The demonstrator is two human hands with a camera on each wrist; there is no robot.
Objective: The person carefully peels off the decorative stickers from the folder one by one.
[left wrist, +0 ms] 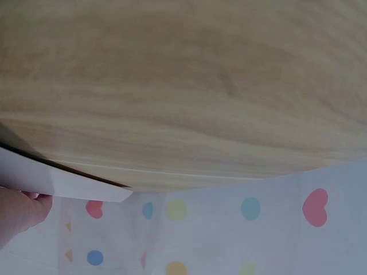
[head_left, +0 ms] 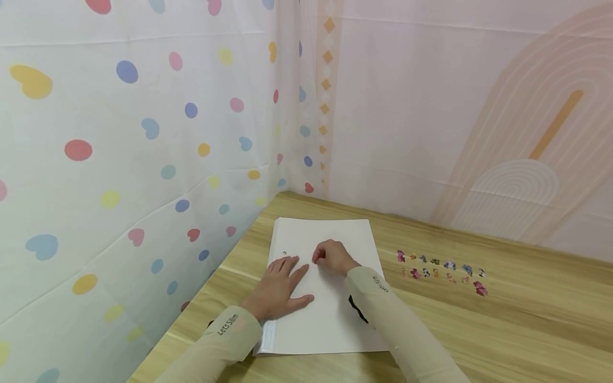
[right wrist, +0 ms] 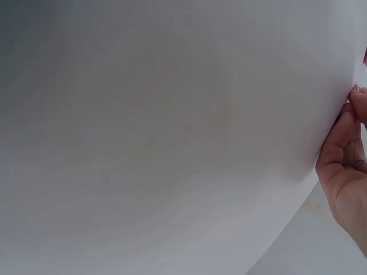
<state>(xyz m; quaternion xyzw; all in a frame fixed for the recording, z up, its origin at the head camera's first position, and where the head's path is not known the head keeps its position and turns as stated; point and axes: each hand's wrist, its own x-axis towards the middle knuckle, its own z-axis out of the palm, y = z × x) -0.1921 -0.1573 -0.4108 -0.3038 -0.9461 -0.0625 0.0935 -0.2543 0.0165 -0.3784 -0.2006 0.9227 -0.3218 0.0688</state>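
A large white board or pad [head_left: 330, 324] lies at the table's left corner. My left hand [head_left: 275, 298] rests on its left half, fingers spread and straight. Over the middle of the white sheet, my right hand [head_left: 334, 257] has curled fingers, with thumb and fingertips brought together low at the surface. They seem to pinch a tiny piece, mostly hidden. Beyond the left fingertips, one small dark sticker-like piece [head_left: 284, 252] sits on the sheet. The right wrist view shows the curled right hand [right wrist: 344, 172] at its edge, with other fingertips [right wrist: 360, 103] close by.
Two rows of small colourful flower-like and animal-like pieces [head_left: 450, 265] lie on the wooden table [head_left: 527, 319], right of the board. A larger magenta piece [head_left: 480, 288] ends the nearer row. A dotted cloth [head_left: 158, 213] hangs along the left, and a pink patterned cloth [head_left: 407, 106] behind.
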